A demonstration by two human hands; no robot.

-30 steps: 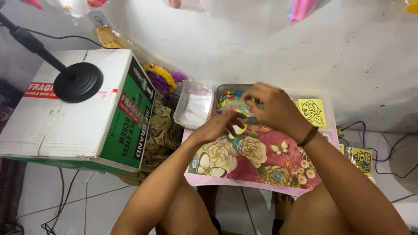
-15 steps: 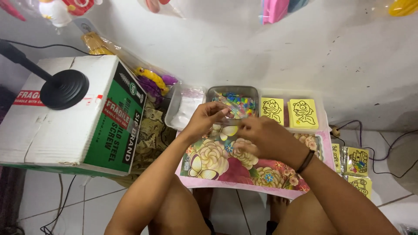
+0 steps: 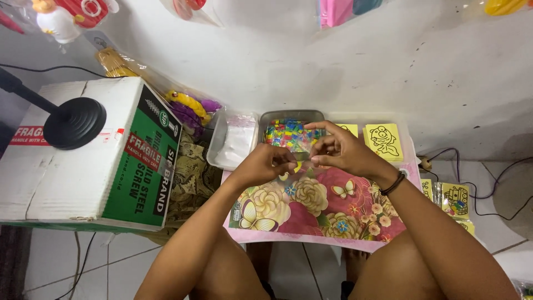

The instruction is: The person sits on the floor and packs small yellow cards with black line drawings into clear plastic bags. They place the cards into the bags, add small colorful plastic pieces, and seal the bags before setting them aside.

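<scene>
Left hand (image 3: 265,164) and right hand (image 3: 340,151) meet fingertip to fingertip above the floral surface (image 3: 311,214). Both sets of fingers pinch one small clear packet (image 3: 300,156). Just beyond the fingers sits a tray of multicoloured pieces (image 3: 290,132).

Tabletop (image 3: 311,219): we see a pink cover printed with cream and yellow flowers, butterflies and small blue blossoms.
Tray (image 3: 273,118): we see grey walls, filled with small pieces in red, yellow, green and blue.
Cards (image 3: 383,140): we note bright yellow faces with black line drawings.
Clear tub (image 3: 233,145): we see see-through plastic with white contents.
Cardboard box (image 3: 83,150): we see a white top, a green side with white lettering, and red bands.
Round base (image 3: 75,122): we see plain black.
Wristband (image 3: 393,184): we note black, on the right hand (image 3: 344,151).
Wall (image 3: 311,61): we see off-white with grey marks.
</scene>
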